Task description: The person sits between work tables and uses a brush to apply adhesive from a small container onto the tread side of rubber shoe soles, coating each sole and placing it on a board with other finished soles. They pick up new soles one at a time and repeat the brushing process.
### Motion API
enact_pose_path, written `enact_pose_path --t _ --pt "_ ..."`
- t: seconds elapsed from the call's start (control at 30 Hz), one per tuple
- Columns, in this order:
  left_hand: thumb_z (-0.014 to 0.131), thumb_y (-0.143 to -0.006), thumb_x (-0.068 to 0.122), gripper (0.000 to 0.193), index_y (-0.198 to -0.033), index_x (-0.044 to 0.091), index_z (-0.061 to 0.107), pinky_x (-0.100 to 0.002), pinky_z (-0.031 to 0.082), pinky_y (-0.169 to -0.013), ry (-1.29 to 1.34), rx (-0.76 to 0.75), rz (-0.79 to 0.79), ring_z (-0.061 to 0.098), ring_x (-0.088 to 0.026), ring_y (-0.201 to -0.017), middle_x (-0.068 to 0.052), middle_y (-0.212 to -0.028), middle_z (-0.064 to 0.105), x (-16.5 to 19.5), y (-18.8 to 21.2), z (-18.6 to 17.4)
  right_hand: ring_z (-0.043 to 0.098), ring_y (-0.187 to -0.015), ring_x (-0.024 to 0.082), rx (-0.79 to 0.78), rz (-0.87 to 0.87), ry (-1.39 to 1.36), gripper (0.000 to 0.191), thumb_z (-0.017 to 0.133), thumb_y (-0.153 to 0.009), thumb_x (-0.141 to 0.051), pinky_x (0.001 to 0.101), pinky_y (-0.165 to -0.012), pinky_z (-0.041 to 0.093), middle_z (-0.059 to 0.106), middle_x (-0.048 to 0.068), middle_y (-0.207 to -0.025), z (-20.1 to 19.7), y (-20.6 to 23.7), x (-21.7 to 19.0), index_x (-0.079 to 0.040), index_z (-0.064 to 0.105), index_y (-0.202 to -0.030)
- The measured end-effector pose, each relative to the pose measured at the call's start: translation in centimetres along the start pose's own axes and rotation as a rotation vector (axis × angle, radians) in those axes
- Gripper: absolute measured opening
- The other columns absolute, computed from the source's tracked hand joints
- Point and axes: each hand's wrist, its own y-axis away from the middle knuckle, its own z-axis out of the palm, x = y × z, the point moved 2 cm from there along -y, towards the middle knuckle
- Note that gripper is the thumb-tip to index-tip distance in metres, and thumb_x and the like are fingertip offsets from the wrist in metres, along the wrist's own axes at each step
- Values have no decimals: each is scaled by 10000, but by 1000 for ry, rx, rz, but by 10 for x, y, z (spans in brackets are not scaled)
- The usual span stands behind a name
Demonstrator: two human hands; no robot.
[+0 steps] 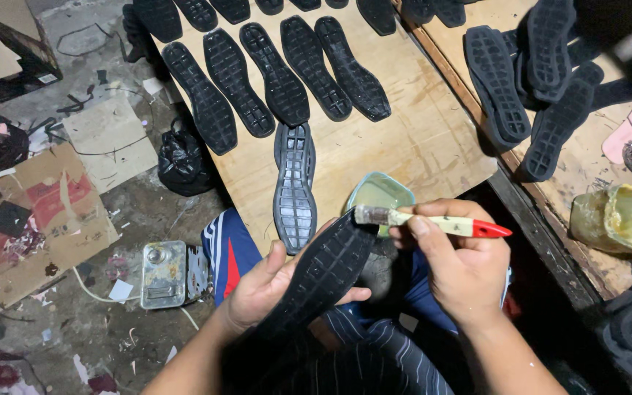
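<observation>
- Far to your left, the floor [111, 322] carries flattened cardboard [34, 219], a black plastic bag [182, 162] and a small metal tin [163, 273]. All of it lies well apart from your hands, so nothing there crowds the work.
- Your left hand [268, 285] cradles a black rubber sole [320, 274] from beneath. The palm is under its lower half, the thumb presses on the near edge and the fingers curl up the far side. That grip is clamped on the sole and tilts it, so the upper end rises toward the brush; it looks held this way to give the bristles a steady, angled face.
- The sole runs diagonally up and to the right out of that grip. Its free tip sticks out past your fingers and meets the bristles just beside the glue pot [382, 194].
- Ahead of you, a plywood table [418, 139] holds a row of soles [279, 69] laid side by side without touching. One grey sole [294, 186] lies lengthwise nearest you. Set apart like this, they look laid out so their faces stay clear of each other.
- Your right hand [451, 267] is closed on the brush [433, 222], thumb and fingers pinching the pale handle near the ferrule. The red end points right and the bristles rest on the sole's tip.
- Further right, a second board carries a loose heap of soles [543, 80] and a yellowish container [619, 218].
</observation>
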Motion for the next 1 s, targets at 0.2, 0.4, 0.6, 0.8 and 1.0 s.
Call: enact_pose_path --t 0.2,0.4,0.6,0.8,1.0 --pt "315 -1073 710 889 -1753 182 93 -689 312 -1182 239 -95 -57 282 -432 -1577 -168 -1731 271 4 -2 -7 729 -986 209 -248 -347 344 116 689 -944 2 314 -868 590 720 148 -1082 18 15 -11 24 657 -1054" --pt "302 -956 786 996 -1688 129 141 -703 454 -1056 527 242 34 246 -480 -1482 -215 -1634 298 2 -13 -18 760 -930 251 -525 -326 360 126 762 -883 -38 315 -817 598 760 118 -1039 41 27 -25 -20 706 -994" --pt "319 -989 781 934 -1681 157 257 -614 459 -1105 205 12 -34 372 -394 -1507 -180 -1645 399 4 -11 -21 744 -972 254 -306 -393 446 120 707 -918 -2 348 -879 587 737 131 -1068 27 8 -26 -16 682 -1035" --pt "326 -981 788 971 -1644 80 319 -553 500 -1045 265 86 17 510 -384 -1418 -265 -1565 461 8 -21 -32 748 -987 249 -419 -371 363 130 711 -910 5 348 -899 597 748 127 -1073 37 13 -26 -28 696 -1034" --pt "373 -1024 818 950 -1643 97 369 -642 335 -1169 128 84 85 444 -364 -1451 -194 -1559 497 18 -52 -41 741 -992 251 -477 -416 421 182 760 -856 -17 342 -868 589 747 124 -1069 45 21 -21 -38 692 -1024"
